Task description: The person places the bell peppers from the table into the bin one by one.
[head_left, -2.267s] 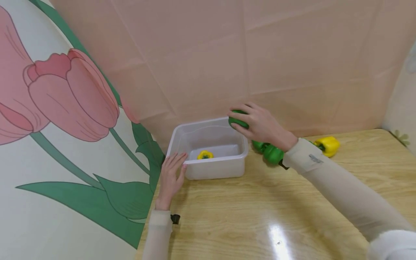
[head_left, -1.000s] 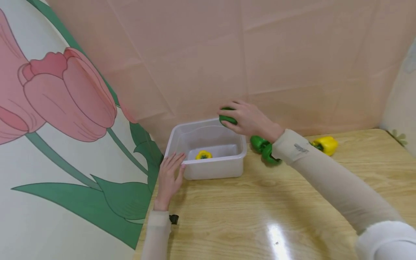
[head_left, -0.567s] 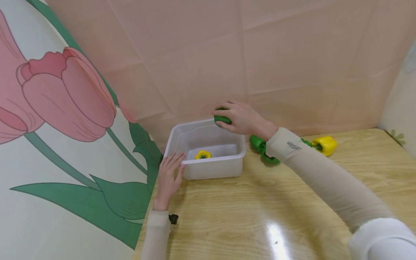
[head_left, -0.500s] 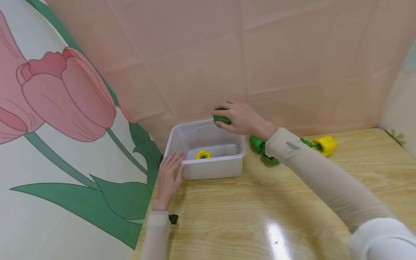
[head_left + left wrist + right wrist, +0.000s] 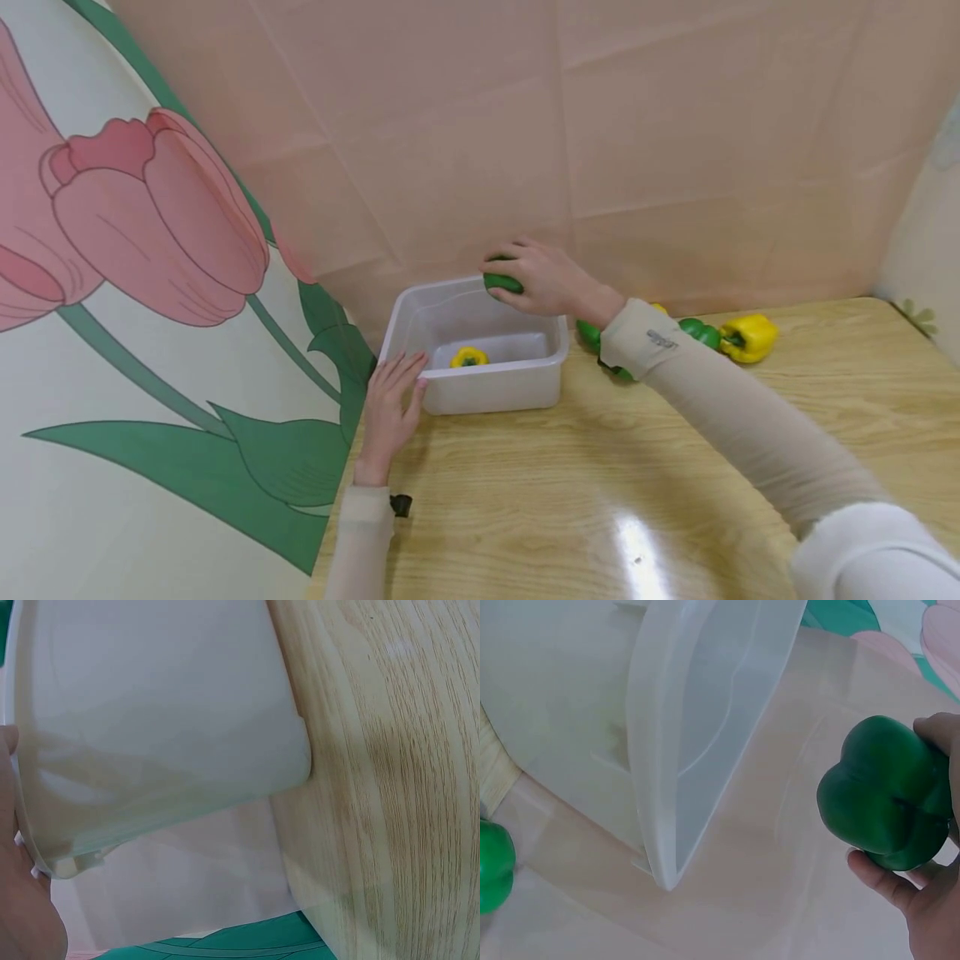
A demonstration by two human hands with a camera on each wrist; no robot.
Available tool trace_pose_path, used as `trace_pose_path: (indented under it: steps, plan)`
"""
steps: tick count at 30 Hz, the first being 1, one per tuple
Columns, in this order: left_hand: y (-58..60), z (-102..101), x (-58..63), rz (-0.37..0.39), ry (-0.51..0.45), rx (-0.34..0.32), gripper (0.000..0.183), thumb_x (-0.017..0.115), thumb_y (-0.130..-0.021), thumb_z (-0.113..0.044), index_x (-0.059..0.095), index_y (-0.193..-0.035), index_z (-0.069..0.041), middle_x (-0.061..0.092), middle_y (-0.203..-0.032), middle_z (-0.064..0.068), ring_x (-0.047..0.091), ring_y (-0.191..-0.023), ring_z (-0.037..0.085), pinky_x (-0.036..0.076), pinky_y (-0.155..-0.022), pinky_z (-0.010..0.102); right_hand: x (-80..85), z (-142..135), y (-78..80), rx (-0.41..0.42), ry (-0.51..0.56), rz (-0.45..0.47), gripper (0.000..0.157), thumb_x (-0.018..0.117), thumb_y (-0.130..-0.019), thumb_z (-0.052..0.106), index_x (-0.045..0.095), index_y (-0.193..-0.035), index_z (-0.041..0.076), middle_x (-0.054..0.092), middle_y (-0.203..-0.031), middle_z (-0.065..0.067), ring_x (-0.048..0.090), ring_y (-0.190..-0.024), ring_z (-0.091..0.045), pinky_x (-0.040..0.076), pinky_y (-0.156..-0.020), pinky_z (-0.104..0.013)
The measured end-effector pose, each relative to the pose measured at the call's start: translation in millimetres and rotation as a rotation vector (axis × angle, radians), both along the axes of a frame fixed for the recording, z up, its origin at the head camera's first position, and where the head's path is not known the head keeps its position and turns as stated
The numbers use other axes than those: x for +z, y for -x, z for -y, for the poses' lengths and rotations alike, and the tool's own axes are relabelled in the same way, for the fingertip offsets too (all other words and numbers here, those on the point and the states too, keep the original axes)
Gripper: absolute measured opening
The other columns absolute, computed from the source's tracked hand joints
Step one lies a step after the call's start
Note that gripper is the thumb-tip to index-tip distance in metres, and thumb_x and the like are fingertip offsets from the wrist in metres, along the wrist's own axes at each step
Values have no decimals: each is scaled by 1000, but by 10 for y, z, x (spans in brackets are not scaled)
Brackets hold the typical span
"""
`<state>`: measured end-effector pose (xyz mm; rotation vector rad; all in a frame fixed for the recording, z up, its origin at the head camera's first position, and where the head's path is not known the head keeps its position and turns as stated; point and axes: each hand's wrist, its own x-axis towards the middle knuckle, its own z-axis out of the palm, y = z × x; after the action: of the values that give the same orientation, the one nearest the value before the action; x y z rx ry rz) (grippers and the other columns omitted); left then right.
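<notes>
My right hand (image 5: pixel 547 279) grips a green bell pepper (image 5: pixel 503 277) above the back right part of a white plastic bin (image 5: pixel 491 392). In the right wrist view the pepper (image 5: pixel 885 791) shows its lobed end, with fingers and thumb curled round its side. A yellow bell pepper (image 5: pixel 469 357) lies inside the bin, near its front wall. My left hand (image 5: pixel 390 412) rests with straight fingers on the bin's front left corner; in the left wrist view part of that hand (image 5: pixel 22 892) touches the rim.
Right of the bin, partly behind my right sleeve, lie green bell peppers (image 5: pixel 699 332) and a yellow one (image 5: pixel 750 337) on the wooden table (image 5: pixel 525 500). A pinkish cloth (image 5: pixel 450 150) hangs behind. A wall with painted tulips (image 5: pixel 172 217) borders the left side.
My right hand has carried the green pepper leftward from the bin's right corner to over the bin, dipping slightly at the end. The left hand has stayed on the rim.
</notes>
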<state>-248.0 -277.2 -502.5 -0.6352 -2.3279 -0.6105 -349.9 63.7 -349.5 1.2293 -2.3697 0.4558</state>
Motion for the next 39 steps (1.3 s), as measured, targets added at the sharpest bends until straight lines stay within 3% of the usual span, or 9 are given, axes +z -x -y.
trace_pose_path:
  steps: [10,19,33,39]
  plan:
    - [1,-14,10,14,-1,14,38,64,-107,-22,69,-143,-12,67,-148,10,55,-143,41,32,-125,62,-86,39,10,-5,-10,12,42,71,-103,32,70,-141,14,66,-146,-11,61,-130,-39,57,-101,-57]
    - [-10,2,16,-4,5,7,39,64,-107,-21,68,-145,-13,67,-149,9,54,-147,36,33,-124,62,-166,127,22,8,-29,30,41,73,-102,32,71,-140,14,67,-145,-12,61,-129,-39,54,-106,-57]
    - [24,-12,-9,-49,-11,-15,35,64,-106,-20,72,-138,-6,70,-143,13,57,-141,41,35,-122,63,-232,207,86,-2,-55,58,42,74,-101,32,72,-138,12,67,-144,-13,61,-131,-39,53,-108,-57]
    - [20,2,-2,-48,-6,-3,36,65,-106,-20,71,-140,-10,69,-145,10,57,-141,39,35,-122,64,-227,275,99,-5,-76,81,42,73,-101,32,71,-138,12,66,-145,-13,60,-132,-40,51,-111,-56]
